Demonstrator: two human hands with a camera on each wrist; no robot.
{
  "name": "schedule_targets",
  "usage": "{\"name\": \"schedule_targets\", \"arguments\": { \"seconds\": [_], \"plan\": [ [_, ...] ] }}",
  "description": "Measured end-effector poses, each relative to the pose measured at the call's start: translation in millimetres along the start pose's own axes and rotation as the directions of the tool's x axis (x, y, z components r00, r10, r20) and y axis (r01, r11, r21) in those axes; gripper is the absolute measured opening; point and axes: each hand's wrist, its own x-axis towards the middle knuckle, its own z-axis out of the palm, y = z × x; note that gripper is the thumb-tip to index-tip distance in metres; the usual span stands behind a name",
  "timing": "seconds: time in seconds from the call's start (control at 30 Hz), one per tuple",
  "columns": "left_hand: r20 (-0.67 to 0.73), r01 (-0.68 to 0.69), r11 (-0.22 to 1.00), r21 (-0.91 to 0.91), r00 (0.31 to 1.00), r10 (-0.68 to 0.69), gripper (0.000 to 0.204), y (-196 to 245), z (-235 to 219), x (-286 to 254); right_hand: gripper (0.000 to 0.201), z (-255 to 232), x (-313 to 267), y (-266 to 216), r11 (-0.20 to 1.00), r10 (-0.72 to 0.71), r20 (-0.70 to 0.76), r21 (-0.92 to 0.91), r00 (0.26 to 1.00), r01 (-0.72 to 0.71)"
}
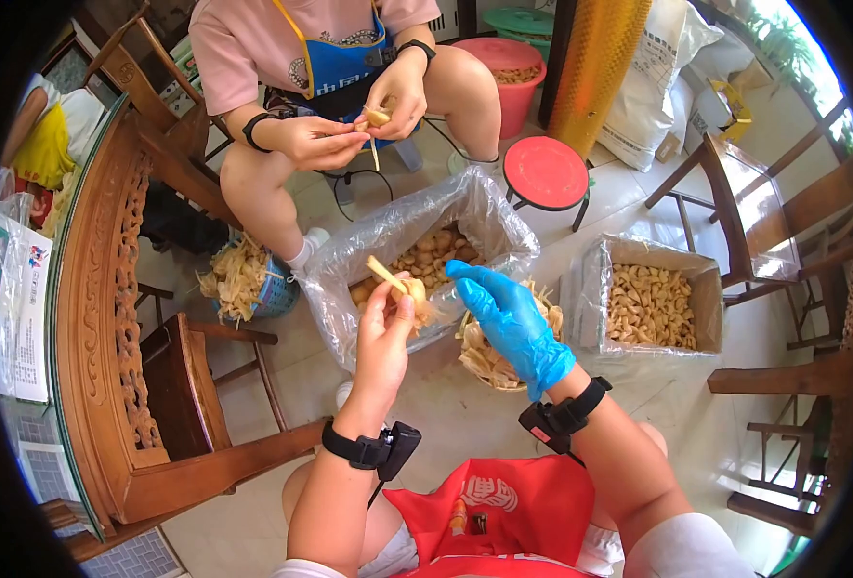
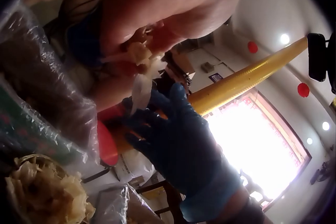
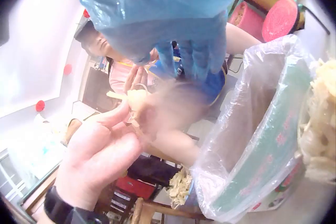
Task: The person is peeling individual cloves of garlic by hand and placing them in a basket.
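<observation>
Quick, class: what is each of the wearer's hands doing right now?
Left hand: bare, pinching a small pale peeled piece.
Right hand: blue-gloved, fingers straight, holding nothing.

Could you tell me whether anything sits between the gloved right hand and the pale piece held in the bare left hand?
Nothing visible does. The left hand pinches the pale piece, and the gloved right hand hovers just beside it with fingers extended, open air between, above the plastic-lined box.

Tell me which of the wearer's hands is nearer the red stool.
Right. The gloved right hand is just below the red stool; the left hand is farther left, holding a peeled piece.
</observation>
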Motion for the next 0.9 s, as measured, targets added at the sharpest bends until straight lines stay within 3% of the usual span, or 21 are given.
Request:
{"name": "schedule_targets", "arguments": {
  "seconds": [0.07, 0.1, 0.13, 0.2, 0.27, 0.33, 0.4, 0.5, 0.57, 0.6, 0.63, 0.67, 0.7, 0.77, 0.9],
  "plan": [
    [0.075, -0.055, 0.994, 0.094, 0.996, 0.048, 0.034, -2.6, 2.6, -1.7, 0.044, 1.1, -2.1, -1.1, 0.998, -0.061, 0.015, 0.001, 0.998, 0.061],
    [0.111, -0.036, 0.987, 0.159, 0.994, 0.018, 0.035, -2.3, 3.2, -3.3, 0.043, 3.1, -3.6, -1.1, 0.991, -0.084, 0.043, 0.107, 0.996, 0.080],
    [0.117, -0.041, 0.987, 0.158, 0.993, 0.023, 0.035, -6.1, 4.6, -3.0, 0.042, 3.2, -3.1, -1.5, 0.972, -0.117, 0.065, 0.212, 0.991, 0.100],
    [0.202, -0.068, 0.987, 0.145, 0.979, 0.037, 0.033, -16.2, 8.1, -4.5, 0.039, 0.2, -2.1, -3.3, 0.967, -0.165, 0.091, 0.212, 0.982, 0.143],
    [0.191, -0.053, 0.990, 0.128, 0.981, 0.027, 0.035, -17.3, 10.2, -7.0, 0.036, -1.7, -4.5, -6.0, 0.997, -0.061, 0.112, 0.055, 0.992, 0.056],
    [0.149, -0.050, 0.960, 0.277, 0.989, 0.009, 0.036, -19.9, 9.9, -5.8, 0.035, -2.6, -3.4, -0.9, 0.993, -0.098, 0.092, 0.069, 0.991, 0.092],
    [0.161, -0.120, 0.950, 0.287, 0.984, 0.076, 0.035, -19.9, 12.4, -5.6, 0.035, -3.2, -4.2, -1.4, 0.995, -0.098, 0.075, -0.028, 0.992, 0.100],
    [0.131, -0.101, 0.966, 0.238, 0.989, 0.071, 0.032, -26.5, 13.7, -7.0, 0.034, -0.8, -7.4, -3.6, 0.997, -0.076, 0.055, 0.032, 0.996, 0.074],
    [0.117, -0.251, 0.923, 0.293, 0.967, 0.226, 0.031, -30.6, 14.3, -6.0, 0.034, -1.6, -9.1, -6.6, 0.999, -0.040, 0.081, 0.008, 0.996, 0.039],
    [0.116, -0.251, 0.923, 0.293, 0.967, 0.227, 0.031, -29.8, 15.6, -7.3, 0.035, -1.8, -10.1, -8.4, 1.000, -0.003, 0.106, -0.015, 0.994, 0.004],
    [0.129, -0.331, 0.861, 0.385, 0.944, 0.305, 0.030, -27.8, 17.7, -8.5, 0.035, -2.3, -10.7, -11.6, 1.000, -0.005, 0.107, -0.016, 0.994, 0.007],
    [0.149, -0.403, 0.784, 0.472, 0.913, 0.379, 0.029, -26.1, 19.4, -9.4, 0.035, -2.1, -11.3, -15.2, 0.988, -0.038, 0.107, -0.143, 0.994, 0.053],
    [0.149, -0.402, 0.784, 0.473, 0.913, 0.379, 0.029, -25.6, 20.5, -10.7, 0.035, -1.4, -12.2, -16.8, 0.959, -0.068, 0.110, -0.265, 0.992, 0.096],
    [0.173, -0.452, 0.708, 0.543, 0.885, 0.432, 0.028, -25.3, 23.1, -12.0, 0.034, 1.1, -12.9, -16.6, 0.963, -0.060, 0.091, -0.257, 0.994, 0.082],
    [0.133, -0.403, 0.765, 0.502, 0.910, 0.392, 0.028, -29.0, 24.7, -11.3, 0.034, 6.3, -11.8, -7.4, 0.971, -0.076, 0.043, -0.225, 0.996, 0.084]
  ]
}}
